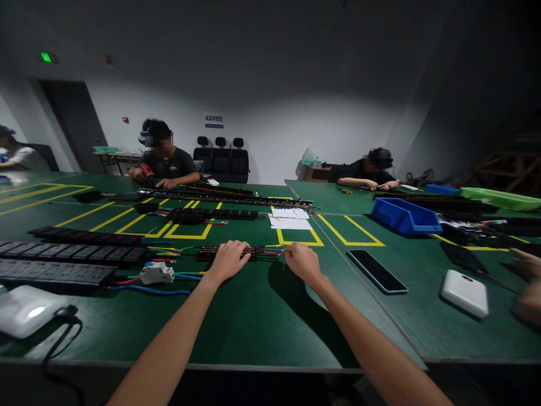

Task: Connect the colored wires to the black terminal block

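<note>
My left hand (230,260) lies over a short dark strip (205,253) with reddish parts, its fingers curled round the strip's far side and its thumb along the near one. Coloured wires (267,248), red, blue and yellow-green among them, come out of the strip's right end. At their tips, my right hand (302,260) is closed in a pinch on the wire ends; which wire sits between the fingertips is too small to tell. Left of my left hand lie long power strips (63,272) with wires, and a white breaker-like block (156,273) on their leads.
A phone (376,271), a white box (465,293) and a blue bin (404,216) stand to the right. White papers (289,219) and further strips (211,214) lie beyond my hands. Two co-workers (169,160) sit across the table; another person's hand (528,287) shows at the right edge.
</note>
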The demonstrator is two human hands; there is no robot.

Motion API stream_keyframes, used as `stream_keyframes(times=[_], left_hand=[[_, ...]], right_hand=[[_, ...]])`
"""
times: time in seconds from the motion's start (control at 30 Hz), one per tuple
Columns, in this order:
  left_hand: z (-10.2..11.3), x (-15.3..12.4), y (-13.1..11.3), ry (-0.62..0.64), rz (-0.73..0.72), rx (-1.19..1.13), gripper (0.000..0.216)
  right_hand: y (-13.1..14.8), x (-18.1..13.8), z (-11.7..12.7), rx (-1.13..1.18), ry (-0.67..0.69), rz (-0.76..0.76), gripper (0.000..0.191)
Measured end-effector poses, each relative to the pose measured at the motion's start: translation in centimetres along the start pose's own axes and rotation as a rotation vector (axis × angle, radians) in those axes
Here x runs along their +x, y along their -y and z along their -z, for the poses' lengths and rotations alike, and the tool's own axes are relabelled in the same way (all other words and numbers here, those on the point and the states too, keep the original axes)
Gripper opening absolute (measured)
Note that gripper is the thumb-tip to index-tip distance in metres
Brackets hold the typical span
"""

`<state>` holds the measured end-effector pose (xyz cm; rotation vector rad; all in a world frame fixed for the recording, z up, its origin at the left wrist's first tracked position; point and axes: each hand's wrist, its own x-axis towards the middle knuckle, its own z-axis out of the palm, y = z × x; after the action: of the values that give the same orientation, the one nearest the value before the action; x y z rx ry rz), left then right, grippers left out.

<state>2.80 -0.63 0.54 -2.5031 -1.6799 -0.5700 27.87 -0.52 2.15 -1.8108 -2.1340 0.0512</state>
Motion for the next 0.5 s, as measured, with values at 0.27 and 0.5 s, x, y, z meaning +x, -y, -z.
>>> stream_keyframes(times=[0.27, 0.5], left_hand=[[-0.13, -0.06, 0.17, -0.025, -0.014, 0.025, 0.029], [-0.18, -0.09, 0.26, -0.026, -0.031, 0.006, 0.029]], right_hand=[[-0.16, 0.18, -0.14, -0.006, 0.025, -0.029, 0.033], [-0.79, 0.47, -0.36, 0.098, -0.070, 0.015, 0.036]])
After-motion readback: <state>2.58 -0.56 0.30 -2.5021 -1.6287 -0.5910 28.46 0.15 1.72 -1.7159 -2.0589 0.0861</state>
